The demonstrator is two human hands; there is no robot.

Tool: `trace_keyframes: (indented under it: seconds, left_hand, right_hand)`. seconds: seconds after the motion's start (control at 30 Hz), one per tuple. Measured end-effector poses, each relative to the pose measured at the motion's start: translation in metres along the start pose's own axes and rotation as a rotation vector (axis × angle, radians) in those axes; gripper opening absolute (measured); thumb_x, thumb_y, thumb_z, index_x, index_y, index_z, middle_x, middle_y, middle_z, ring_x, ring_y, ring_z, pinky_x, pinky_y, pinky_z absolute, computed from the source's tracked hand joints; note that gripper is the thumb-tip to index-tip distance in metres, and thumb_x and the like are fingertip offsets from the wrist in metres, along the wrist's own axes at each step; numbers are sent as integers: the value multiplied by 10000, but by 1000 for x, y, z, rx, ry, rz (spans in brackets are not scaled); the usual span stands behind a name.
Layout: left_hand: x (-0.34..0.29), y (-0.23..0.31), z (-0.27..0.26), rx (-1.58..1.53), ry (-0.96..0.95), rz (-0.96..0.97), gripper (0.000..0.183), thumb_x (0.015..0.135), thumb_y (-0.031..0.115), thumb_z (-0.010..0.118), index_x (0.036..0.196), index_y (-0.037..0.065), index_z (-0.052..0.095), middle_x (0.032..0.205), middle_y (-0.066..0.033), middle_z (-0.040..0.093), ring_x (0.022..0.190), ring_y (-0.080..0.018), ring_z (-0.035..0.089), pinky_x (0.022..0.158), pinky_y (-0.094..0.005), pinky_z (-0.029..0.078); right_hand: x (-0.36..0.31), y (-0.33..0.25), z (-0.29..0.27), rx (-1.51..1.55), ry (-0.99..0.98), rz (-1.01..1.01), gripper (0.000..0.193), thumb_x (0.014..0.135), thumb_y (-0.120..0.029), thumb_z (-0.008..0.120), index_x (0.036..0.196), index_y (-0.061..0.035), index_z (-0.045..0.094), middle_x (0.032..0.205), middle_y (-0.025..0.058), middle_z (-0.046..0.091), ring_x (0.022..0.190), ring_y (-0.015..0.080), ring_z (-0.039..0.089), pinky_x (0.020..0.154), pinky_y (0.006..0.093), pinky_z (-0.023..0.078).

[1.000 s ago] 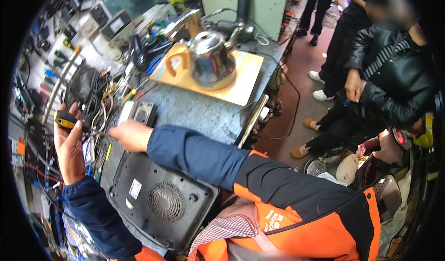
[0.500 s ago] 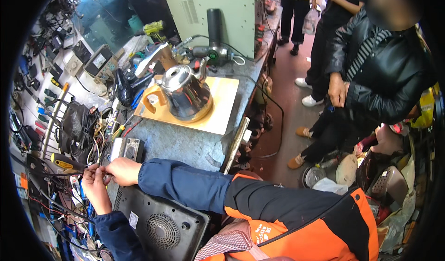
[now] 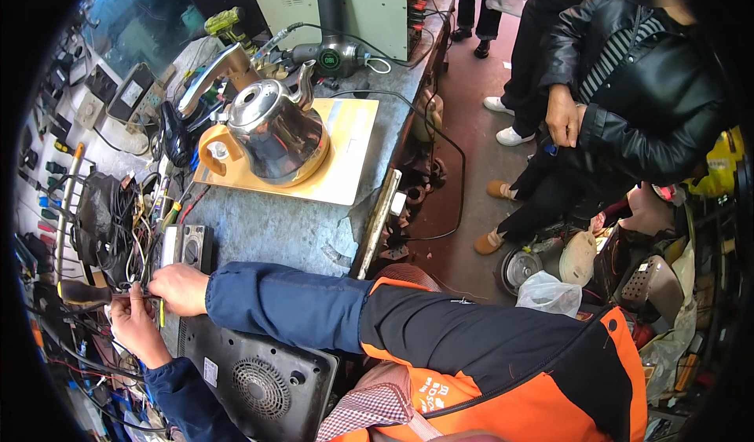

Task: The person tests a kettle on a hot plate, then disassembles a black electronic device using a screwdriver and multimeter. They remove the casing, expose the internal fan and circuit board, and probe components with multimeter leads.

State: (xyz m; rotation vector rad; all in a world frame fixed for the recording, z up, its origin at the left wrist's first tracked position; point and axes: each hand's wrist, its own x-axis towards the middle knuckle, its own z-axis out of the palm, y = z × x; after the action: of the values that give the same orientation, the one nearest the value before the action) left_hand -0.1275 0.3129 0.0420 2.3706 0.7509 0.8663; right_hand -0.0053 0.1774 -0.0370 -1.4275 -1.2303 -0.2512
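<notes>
My left hand (image 3: 139,330) and my right hand (image 3: 180,288) are close together at the left edge of the bench, fingertips pinched. What lies between them is too small to make out. A screwdriver (image 3: 85,293) with a dark and yellow handle points toward the fingers; whether the left hand grips its shaft I cannot tell. Below my right forearm lies a black appliance (image 3: 302,397), its underside with a round fan grille facing up. Beyond my right hand sits a grey multimeter-like box with a dial (image 3: 193,246).
A shiny kettle (image 3: 287,145) stands on a tan panel (image 3: 357,140). Behind it are a black hand-held tool (image 3: 331,18) and a green drill (image 3: 225,21). Tangled cables (image 3: 118,214) crowd the left side. A person in a black jacket (image 3: 652,120) stands across the aisle.
The view has shifted, so the bench and kettle appear farther left and higher. Both hands stay together with pinched fingers; the screwdriver sits slightly lower beside them.
</notes>
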Motion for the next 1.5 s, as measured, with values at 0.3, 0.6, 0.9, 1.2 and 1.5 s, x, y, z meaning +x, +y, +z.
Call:
trace_keyframes:
  seconds: [0.3, 0.6, 0.9, 1.2, 1.5]
  left_hand:
    - [-8, 2, 5, -328, 29, 62, 148, 1140, 120, 677, 1220, -1, 702, 1038, -50, 767, 827, -83, 672, 714, -229, 529]
    - [-39, -30, 33, -635, -165, -240, 540, 880, -49, 558, 1418, -78, 598, 1284, -130, 714, 1122, -208, 709, 986, -336, 565]
    - [-44, -29, 42, -596, -376, -365, 231, 978, 37, 715, 1189, -49, 752, 1118, -67, 783, 938, -120, 700, 835, -268, 543]
    - [-46, -55, 57, -537, -413, -183, 279, 1020, 40, 727, 1280, -61, 739, 1192, -79, 792, 1032, -126, 706, 911, -289, 559]
    - [-42, -49, 54, -226, -393, -76, 296, 1045, 137, 729, 1256, -69, 751, 1163, -96, 796, 1038, -147, 712, 911, -316, 568]
  right_hand:
    - [2, -5, -8, 72, -151, 85, 188, 775, -8, 719, 962, 10, 741, 950, 262, 769, 962, 474, 760, 828, 555, 612]
    - [1, 3, 6, 169, 0, 8, 200, 768, -46, 738, 966, -20, 745, 871, 240, 742, 902, 490, 731, 812, 584, 593]
    - [4, 3, 6, 236, -45, 104, 201, 754, -135, 797, 872, -3, 704, 900, 240, 728, 942, 494, 716, 808, 559, 573]
    - [6, 1, -9, 174, -39, 109, 221, 762, -15, 740, 957, 17, 641, 821, 248, 711, 858, 507, 717, 741, 559, 570]
    - [17, -17, -35, 205, -76, 128, 230, 776, 5, 709, 977, -5, 597, 843, 224, 688, 860, 489, 710, 746, 542, 552]
